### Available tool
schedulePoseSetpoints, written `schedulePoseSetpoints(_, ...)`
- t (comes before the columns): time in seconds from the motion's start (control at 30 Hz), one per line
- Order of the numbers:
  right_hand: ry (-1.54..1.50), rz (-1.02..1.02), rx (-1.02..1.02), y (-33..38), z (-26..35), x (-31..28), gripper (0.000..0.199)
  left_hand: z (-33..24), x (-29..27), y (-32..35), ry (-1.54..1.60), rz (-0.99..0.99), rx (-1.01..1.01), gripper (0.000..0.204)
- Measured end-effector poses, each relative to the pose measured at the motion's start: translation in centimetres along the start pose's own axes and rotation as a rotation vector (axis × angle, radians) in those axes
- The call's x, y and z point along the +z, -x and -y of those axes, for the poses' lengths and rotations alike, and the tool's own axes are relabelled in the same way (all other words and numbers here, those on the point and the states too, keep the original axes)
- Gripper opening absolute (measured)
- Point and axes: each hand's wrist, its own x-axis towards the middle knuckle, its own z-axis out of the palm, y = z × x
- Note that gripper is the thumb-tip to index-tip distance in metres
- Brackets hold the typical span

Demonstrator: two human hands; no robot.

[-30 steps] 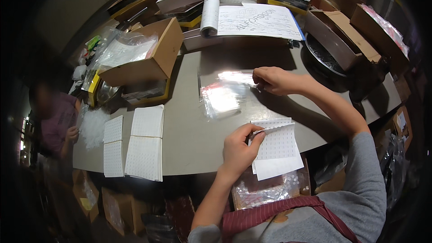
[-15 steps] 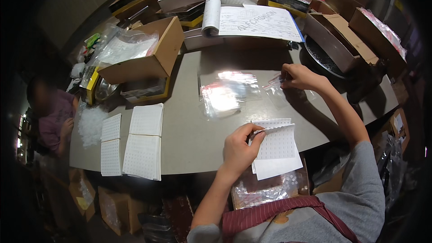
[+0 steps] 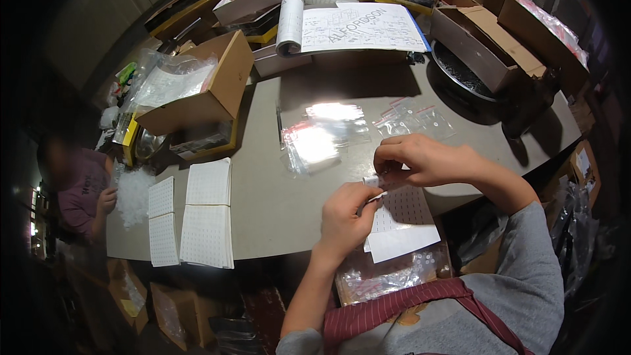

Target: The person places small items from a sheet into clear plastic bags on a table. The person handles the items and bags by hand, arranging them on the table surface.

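My left hand (image 3: 347, 218) pinches the top of a few white printed sheets (image 3: 406, 215), with rows of small marks, at the table's near edge. Over the sheets' upper edge is my right hand (image 3: 424, 159), its fingers curled and pressed together; what they hold, if anything, is hidden. Just beyond it lie several small clear zip bags (image 3: 428, 118) with red strips and little white pieces inside. Farther left, a shiny pile of flat clear bags (image 3: 322, 137) reflects the light.
Two banded stacks of printed sheets, one wide (image 3: 207, 227) and one narrow (image 3: 162, 223), lie left beside white small parts (image 3: 136, 194). Cardboard boxes (image 3: 230, 82), a paper pad (image 3: 361, 29) and a round pan (image 3: 460, 72) line the far side. Another person (image 3: 82, 187) sits at the left.
My right hand has moved left and nearer, from the small zip bags to the top of the sheets. My left hand still grips the sheets. The view has shifted slightly.
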Motion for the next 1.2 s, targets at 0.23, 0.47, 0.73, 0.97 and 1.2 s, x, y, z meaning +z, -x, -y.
schedulePoseSetpoints(0.23,-0.107,0.107,0.094,0.1,0.8,-1.3,0.02,0.1,0.2,-0.2,-0.042,0.045,0.112,0.018)
schedulePoseSetpoints(0.47,-0.103,-0.013,-0.01,0.7,0.4,-1.5,0.017,0.4,0.5,0.4,-0.003,-0.018,-0.021,0.013)
schedulePoseSetpoints(0.73,-0.01,0.207,0.416,-2.9,-7.3,-5.5,0.024,-0.3,0.1,-0.4,0.017,0.033,-0.12,0.012)
schedulePoseSetpoints(0.97,0.295,0.185,0.418,-4.0,-7.5,-3.5,0.022,-0.1,0.3,-0.2,0.046,-0.014,-0.097,0.012)
schedulePoseSetpoints(1.2,0.266,-0.011,0.221,-6.6,-9.5,-3.1,0.019,0.1,0.4,-0.2,0.034,-0.016,-0.107,0.012)
